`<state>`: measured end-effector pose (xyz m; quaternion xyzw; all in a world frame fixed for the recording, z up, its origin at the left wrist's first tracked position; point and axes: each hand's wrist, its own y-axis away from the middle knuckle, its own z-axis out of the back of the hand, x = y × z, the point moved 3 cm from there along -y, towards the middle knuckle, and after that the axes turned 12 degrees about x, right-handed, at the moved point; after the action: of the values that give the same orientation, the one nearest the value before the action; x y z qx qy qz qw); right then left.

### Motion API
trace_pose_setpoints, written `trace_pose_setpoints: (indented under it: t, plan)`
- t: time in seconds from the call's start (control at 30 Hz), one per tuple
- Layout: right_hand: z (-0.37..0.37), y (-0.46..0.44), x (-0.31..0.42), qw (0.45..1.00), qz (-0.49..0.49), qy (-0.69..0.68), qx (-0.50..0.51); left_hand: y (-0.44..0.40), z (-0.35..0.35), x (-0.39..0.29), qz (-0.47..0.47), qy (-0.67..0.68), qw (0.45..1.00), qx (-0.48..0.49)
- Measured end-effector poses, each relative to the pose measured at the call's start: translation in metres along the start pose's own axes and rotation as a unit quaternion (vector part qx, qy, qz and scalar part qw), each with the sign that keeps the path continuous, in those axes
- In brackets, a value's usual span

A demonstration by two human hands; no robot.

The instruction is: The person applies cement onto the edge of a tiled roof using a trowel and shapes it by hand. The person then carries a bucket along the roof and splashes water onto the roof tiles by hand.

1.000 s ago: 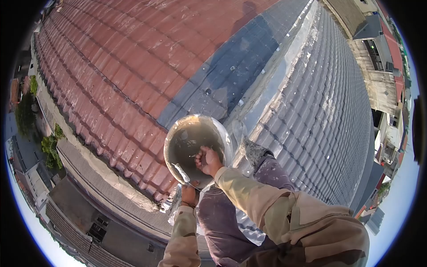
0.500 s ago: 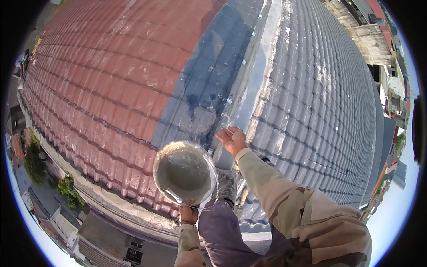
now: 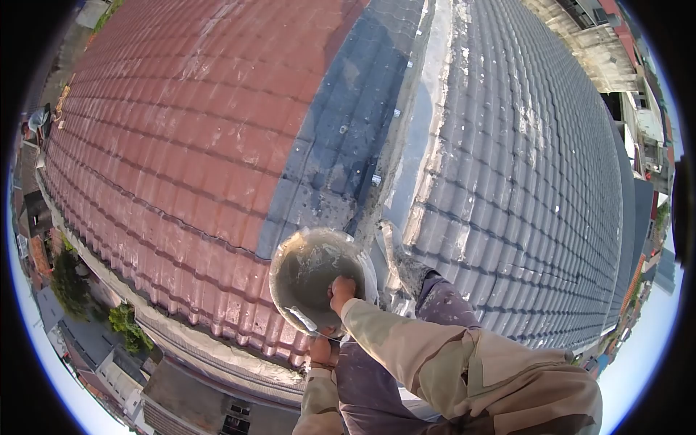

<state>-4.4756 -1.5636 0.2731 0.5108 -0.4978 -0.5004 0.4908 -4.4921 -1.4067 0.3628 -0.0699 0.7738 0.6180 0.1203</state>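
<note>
A round bucket [image 3: 366, 255] with a pale, smeared rim stands tilted at the lower edge of the roof, with grey wet material that looks like cement or mortar inside. My left hand [image 3: 321, 351] grips the bucket's near side, just below the rim; part of its fingers is hidden. Over the mouth of the bucket is my right hand [image 3: 342, 291], curled closed above the grey material. Whether anything is in its fingers is hidden from me. A white smear or chip [image 3: 301, 317] sticks to the near rim.
Red tiles [image 3: 210, 138] slope away on the left, grey tiles [image 3: 522, 181] on the right. Between them runs a pale valley strip [image 3: 415, 138]. My shoe [image 3: 406, 270] stands in it. The roof's lower edge [image 3: 210, 348] drops off at left, with buildings below.
My right hand has moved from over the valley strip down into the bucket's mouth and curled up. My foot has moved right and forward; the left hand stays on the bucket.
</note>
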Motion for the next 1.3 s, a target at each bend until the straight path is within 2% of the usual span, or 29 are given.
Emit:
trace_pose_setpoints:
  t: [0.03, 0.07, 0.1, 0.13, 0.17, 0.2, 0.27, 0.3, 0.37, 0.4, 0.47, 0.53, 0.6, 0.67, 0.7, 0.73, 0.77, 0.83, 0.87, 0.9, 0.97, 1.03, 1.07, 1.1, 1.2, 1.3]
  plan:
    - [0.001, 0.007, 0.015, 0.996, -0.038, -0.071, -0.028, -0.005, 0.000, 0.005, 0.006, -0.001, 1.000, -0.008]
    - [-0.006, 0.026, 0.037, 0.982, -0.060, -0.179, 0.014, -0.013, 0.004, 0.014, -0.011, -0.030, 0.999, 0.024]
    - [-0.014, 0.049, 0.065, 0.959, -0.075, -0.251, 0.106, -0.012, -0.013, 0.011, 0.003, 0.009, 1.000, 0.028]
    - [-0.020, 0.069, 0.101, 0.936, -0.051, -0.301, 0.178, -0.011, -0.031, 0.006, 0.017, 0.047, 0.998, 0.030]
    - [-0.019, 0.075, 0.136, 0.919, -0.008, -0.333, 0.210, -0.014, -0.042, 0.003, 0.017, 0.050, 0.998, 0.035]
    - [-0.010, 0.066, 0.168, 0.898, 0.079, -0.337, 0.273, -0.018, -0.050, 0.001, 0.025, 0.053, 0.998, 0.039]
    - [-0.014, 0.084, 0.248, 0.853, 0.234, -0.321, 0.337, -0.020, -0.066, -0.002, 0.031, 0.052, 0.997, 0.049]
    - [-0.019, 0.084, 0.273, 0.850, 0.239, -0.323, 0.341, -0.021, -0.075, -0.004, 0.000, 0.036, 0.998, 0.056]
    - [-0.021, 0.083, 0.306, 0.871, 0.286, -0.315, 0.244, -0.019, -0.088, -0.011, -0.033, 0.017, 0.997, 0.065]
    - [-0.019, 0.089, 0.301, 0.874, 0.284, -0.292, 0.266, -0.016, -0.094, -0.013, -0.019, -0.005, 0.998, 0.065]
    - [-0.017, 0.098, 0.266, 0.910, 0.211, -0.260, 0.245, -0.020, -0.093, -0.007, -0.019, -0.036, 0.997, 0.060]
    - [-0.010, 0.084, 0.209, 0.949, 0.064, -0.237, 0.196, -0.022, -0.090, -0.005, 0.006, -0.052, 0.998, 0.041]
    - [-0.004, 0.066, 0.156, 0.961, -0.033, -0.253, 0.110, -0.024, -0.085, -0.004, 0.023, -0.068, 0.997, 0.019]
    - [0.004, 0.034, 0.119, 0.972, -0.067, -0.223, 0.014, -0.026, -0.080, 0.003, 0.014, -0.060, 0.997, 0.048]
    - [0.005, 0.025, 0.111, 0.971, -0.070, -0.226, 0.016, -0.021, -0.090, -0.002, 0.013, -0.064, 0.997, 0.046]
    - [0.010, 0.016, 0.106, 0.980, -0.032, -0.193, -0.032, -0.015, -0.099, -0.008, 0.008, -0.159, 0.986, 0.048]
    - [0.016, 0.006, 0.101, 0.984, 0.006, -0.158, -0.080, -0.015, -0.100, -0.010, 0.021, -0.184, 0.982, 0.043]
    - [0.028, -0.019, 0.101, 0.979, 0.014, -0.195, -0.052, -0.020, -0.096, -0.008, 0.034, -0.211, 0.976, 0.035]
    - [0.027, -0.017, 0.112, 0.945, -0.011, -0.319, 0.077, -0.022, -0.091, -0.005, 0.004, -0.260, 0.964, 0.048]
    - [0.024, -0.013, 0.130, 0.879, -0.033, -0.430, 0.203, -0.021, -0.100, -0.005, 0.014, -0.217, 0.975, 0.042]
    - [0.020, -0.001, 0.199, 0.818, 0.048, -0.487, 0.302, -0.018, -0.122, -0.007, 0.030, -0.127, 0.991, 0.025]
    - [-0.003, 0.060, 0.289, 0.814, 0.169, -0.495, 0.254, -0.030, -0.126, -0.004, 0.015, -0.035, 0.996, 0.078]
    - [-0.009, 0.073, 0.323, 0.822, 0.222, -0.455, 0.259, -0.011, -0.162, -0.023, -0.011, -0.026, 0.998, 0.064]
    - [-0.012, 0.084, 0.344, 0.827, 0.275, -0.414, 0.263, -0.013, -0.166, -0.024, -0.015, -0.027, 0.997, 0.070]
    - [-0.016, 0.109, 0.361, 0.842, 0.292, -0.389, 0.233, -0.021, -0.161, -0.019, -0.011, -0.083, 0.996, 0.036]
    - [-0.010, 0.113, 0.298, 0.919, 0.133, -0.313, 0.201, -0.025, -0.164, -0.019, -0.039, -0.135, 0.988, 0.072]
